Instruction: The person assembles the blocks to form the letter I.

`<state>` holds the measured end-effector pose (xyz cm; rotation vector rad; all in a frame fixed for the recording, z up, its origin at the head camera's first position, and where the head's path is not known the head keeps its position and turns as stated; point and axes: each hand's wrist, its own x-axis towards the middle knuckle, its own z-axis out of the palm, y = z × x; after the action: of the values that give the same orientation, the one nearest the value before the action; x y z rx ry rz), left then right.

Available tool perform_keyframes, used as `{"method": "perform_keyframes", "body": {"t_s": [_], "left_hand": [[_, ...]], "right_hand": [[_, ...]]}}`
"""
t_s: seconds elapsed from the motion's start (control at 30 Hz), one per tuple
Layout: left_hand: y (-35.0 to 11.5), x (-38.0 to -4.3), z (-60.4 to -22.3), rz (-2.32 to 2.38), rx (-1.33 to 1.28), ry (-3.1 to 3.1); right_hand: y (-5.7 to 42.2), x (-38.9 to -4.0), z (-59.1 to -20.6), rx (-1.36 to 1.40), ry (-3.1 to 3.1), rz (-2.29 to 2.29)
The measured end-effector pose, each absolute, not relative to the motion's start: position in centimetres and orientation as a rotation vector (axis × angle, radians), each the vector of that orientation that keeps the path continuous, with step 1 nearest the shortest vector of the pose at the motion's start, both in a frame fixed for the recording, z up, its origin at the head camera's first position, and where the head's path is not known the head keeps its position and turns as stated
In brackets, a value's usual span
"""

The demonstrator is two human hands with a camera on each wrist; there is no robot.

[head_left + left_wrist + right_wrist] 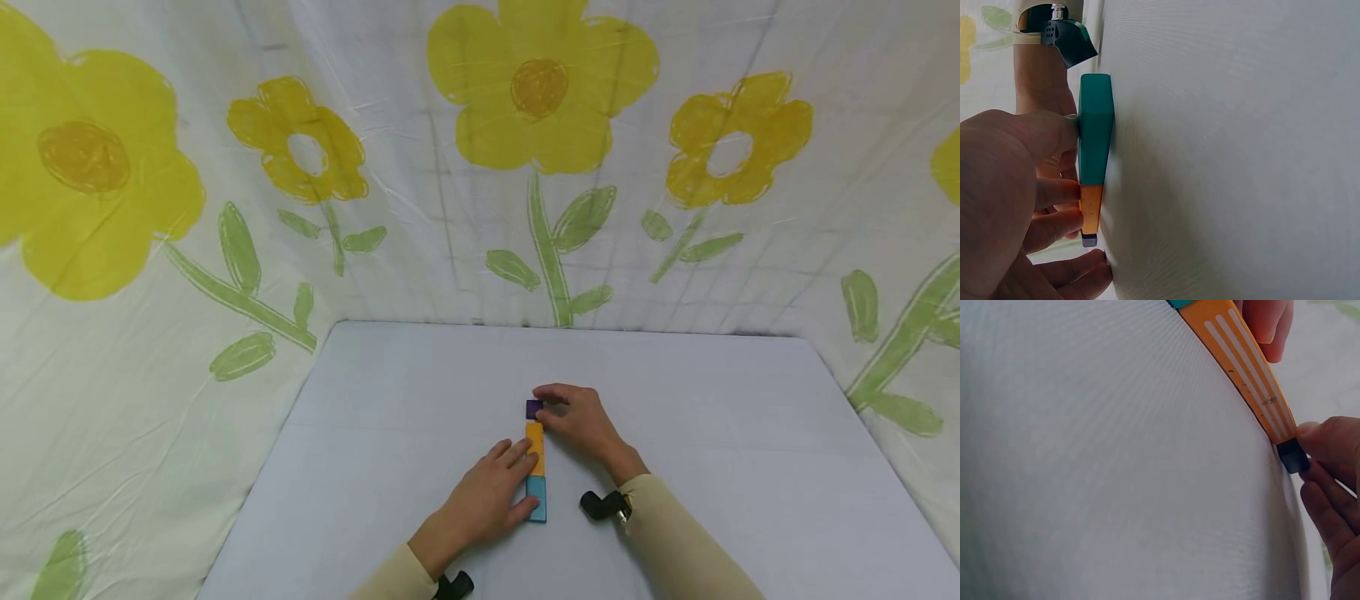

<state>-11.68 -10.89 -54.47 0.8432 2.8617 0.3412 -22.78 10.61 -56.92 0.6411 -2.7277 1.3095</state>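
A teal block [536,500] and an orange block [535,450] lie end to end on the white table, forming a straight strip. Beyond the orange block's far end is a small dark purple cube [533,409], with a thin gap showing in the head view. My left hand [483,497] rests over the strip, thumb on the teal block and outstretched fingertips on the orange one. Thumb and fingers of my right hand [581,421] pinch the purple cube from its right side. White stripes mark the orange block's side [1241,359] in the right wrist view.
The white table [390,392] has rounded far corners. Behind and beside it hangs a pale curtain [397,225] printed with yellow flowers. A black wrist camera [600,505] sits on the right wrist and another [454,586] on the left.
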Motion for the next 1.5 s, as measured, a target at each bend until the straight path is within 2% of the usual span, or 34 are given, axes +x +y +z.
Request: {"method": "perform_keyframes", "body": {"t_s": [0.7, 1.1, 1.3, 1.5], "left_hand": [[-10.9, -11.7, -54.4, 0.364, 0.836, 2.858], [-11.9, -11.8, -53.8, 0.573, 0.797, 2.861], [-13.9, -12.8, -50.7, 0.708, 0.683, 2.994], [-17.5, -13.9, -46.1, 0.875, 0.704, 3.29]], "right_hand": [[11.0, -22.7, -56.8, 0.643, -2.706, 1.314], [12.3, -22.1, -55.9, 0.581, -2.694, 1.23], [14.1, -21.0, -53.4, 0.581, -2.633, 1.166], [16.9, -19.5, -48.6, 0.546, -2.577, 0.982]]}}
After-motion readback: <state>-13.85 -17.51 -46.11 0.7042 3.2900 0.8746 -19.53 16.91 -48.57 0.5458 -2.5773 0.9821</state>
